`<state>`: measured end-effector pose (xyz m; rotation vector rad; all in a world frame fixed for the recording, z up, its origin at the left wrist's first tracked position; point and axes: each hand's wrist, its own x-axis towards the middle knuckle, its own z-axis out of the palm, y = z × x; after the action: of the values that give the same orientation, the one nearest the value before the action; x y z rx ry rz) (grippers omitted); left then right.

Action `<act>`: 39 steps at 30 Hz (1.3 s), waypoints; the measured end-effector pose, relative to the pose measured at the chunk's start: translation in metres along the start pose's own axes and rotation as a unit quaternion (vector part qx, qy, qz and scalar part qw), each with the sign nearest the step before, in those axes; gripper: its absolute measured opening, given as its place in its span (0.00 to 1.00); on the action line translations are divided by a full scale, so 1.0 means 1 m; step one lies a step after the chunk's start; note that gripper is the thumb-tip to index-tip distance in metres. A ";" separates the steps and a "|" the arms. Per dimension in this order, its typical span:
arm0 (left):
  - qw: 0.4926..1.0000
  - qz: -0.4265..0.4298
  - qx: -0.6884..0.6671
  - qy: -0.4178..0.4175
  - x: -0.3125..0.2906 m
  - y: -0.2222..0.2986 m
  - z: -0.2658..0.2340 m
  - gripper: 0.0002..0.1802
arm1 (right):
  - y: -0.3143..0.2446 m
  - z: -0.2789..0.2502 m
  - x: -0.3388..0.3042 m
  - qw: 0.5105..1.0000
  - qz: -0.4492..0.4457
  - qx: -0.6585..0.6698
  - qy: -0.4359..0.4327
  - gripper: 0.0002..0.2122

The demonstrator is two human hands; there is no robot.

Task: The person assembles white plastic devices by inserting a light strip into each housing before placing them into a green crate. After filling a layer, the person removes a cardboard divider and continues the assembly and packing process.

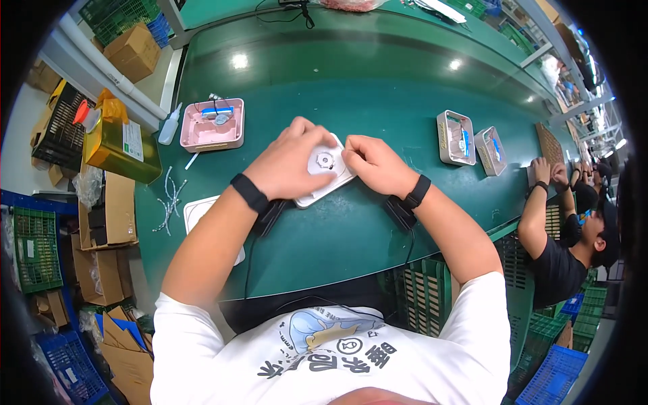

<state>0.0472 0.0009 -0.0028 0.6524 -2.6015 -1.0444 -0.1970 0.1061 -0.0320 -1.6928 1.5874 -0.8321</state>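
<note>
A white rounded plate [314,196] lies on the green bench in front of me, with a small round gear-like part [325,160] at its middle. My left hand [291,162] reaches over the plate's left side, thumb and fingers spread apart around the round part. At the plate's upper right edge, my right hand [379,164] is closed in a pinch; whatever its fingertips hold is hidden. Dark straps circle both wrists, and a dark block hangs below each one. A second white plate [196,214] lies partly under my left forearm.
A pink case [212,138] with a blue part inside stands left, beside a small bottle [170,125] and twisted white wires [171,199]. Two pale cases [442,138] [487,162] stand right. A yellow-green can [118,148] is at the left edge. A co-worker [567,250] sits right.
</note>
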 end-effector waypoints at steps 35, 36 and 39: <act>0.986 -0.059 0.158 0.005 -0.178 0.021 -0.079 0.68 | 0.051 -0.053 0.008 0.769 0.079 -0.505 0.384 0.33; 0.990 -0.022 0.137 0.020 -0.160 0.018 -0.068 0.69 | 0.035 -0.053 0.007 0.810 0.025 -0.458 0.365 0.31; 0.994 0.045 0.093 0.045 -0.111 0.017 -0.030 0.73 | 0.000 -0.030 0.011 0.963 -0.128 -0.215 0.101 0.22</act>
<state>0.1498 0.0499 0.0220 0.6024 -2.6428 -0.7358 -0.2208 0.0941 -0.0146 -2.2176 1.8103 -0.8494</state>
